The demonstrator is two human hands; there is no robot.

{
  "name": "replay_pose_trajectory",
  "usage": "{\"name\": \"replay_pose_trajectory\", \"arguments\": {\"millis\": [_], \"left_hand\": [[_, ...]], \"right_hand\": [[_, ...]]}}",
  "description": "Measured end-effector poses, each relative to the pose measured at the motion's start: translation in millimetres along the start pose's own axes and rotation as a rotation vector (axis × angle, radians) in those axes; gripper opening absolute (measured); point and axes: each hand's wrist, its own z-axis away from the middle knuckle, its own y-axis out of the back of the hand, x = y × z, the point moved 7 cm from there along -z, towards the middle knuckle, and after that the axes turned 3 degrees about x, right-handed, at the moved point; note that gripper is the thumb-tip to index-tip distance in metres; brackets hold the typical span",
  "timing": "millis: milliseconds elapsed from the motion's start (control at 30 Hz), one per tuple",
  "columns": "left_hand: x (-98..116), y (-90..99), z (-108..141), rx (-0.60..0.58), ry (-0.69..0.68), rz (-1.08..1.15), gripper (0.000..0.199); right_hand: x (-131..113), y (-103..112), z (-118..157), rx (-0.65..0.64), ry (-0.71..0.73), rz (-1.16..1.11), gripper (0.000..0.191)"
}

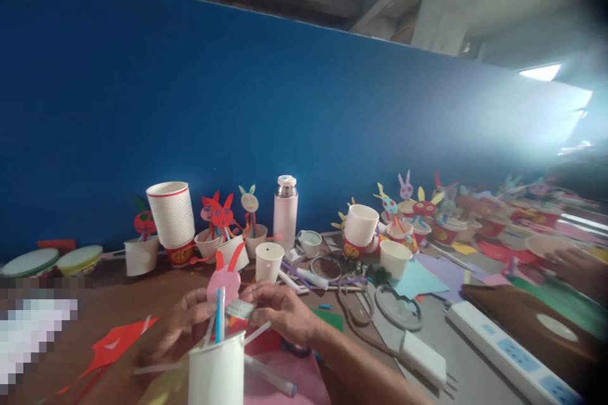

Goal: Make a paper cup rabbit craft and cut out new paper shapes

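Note:
A pink paper rabbit head [224, 286] with red ears stands just above a white paper cup [216, 370] in the near middle. My left hand [186, 315] is closed at the head's left edge, pinching it. My right hand [284, 311] is closed on a small pale, flat piece [240, 309] with faint markings, held against the head's lower right. Upright in front of the head is a blue-and-white straw [220, 316], rising from the cup. The cup hides part of my left hand. Beneath my hands lie pink paper [285, 374] and a marker [270, 376].
Behind stand a stack of paper cups [171, 215], a pink thermos [285, 218], a cup with holes [269, 261] and several paper rabbits in cups. Red paper scraps [114, 345] lie left. Right are a charger [422, 357], a power strip [513, 354] and another person's hand [577, 272].

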Motion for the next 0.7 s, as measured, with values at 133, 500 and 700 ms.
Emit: {"name": "replay_pose_trajectory", "arguments": {"millis": [133,500,700], "left_hand": [[-2.3,-0.3,3.3,0.026,0.003,0.023,0.016],[-0.2,-25.0,5.1,-0.053,0.032,0.049,0.011],[-5.2,-12.8,2.7,0.001,0.024,0.100,0.019]], "right_hand": [[-4.6,-1.7,0.6,-0.012,0.023,-0.026,0.020],[12.5,0.6,-0.1,0.112,-0.080,-0.070,0.010],[-2.7,-2.7,0.1,0.026,0.013,-0.082,0.018]]}}
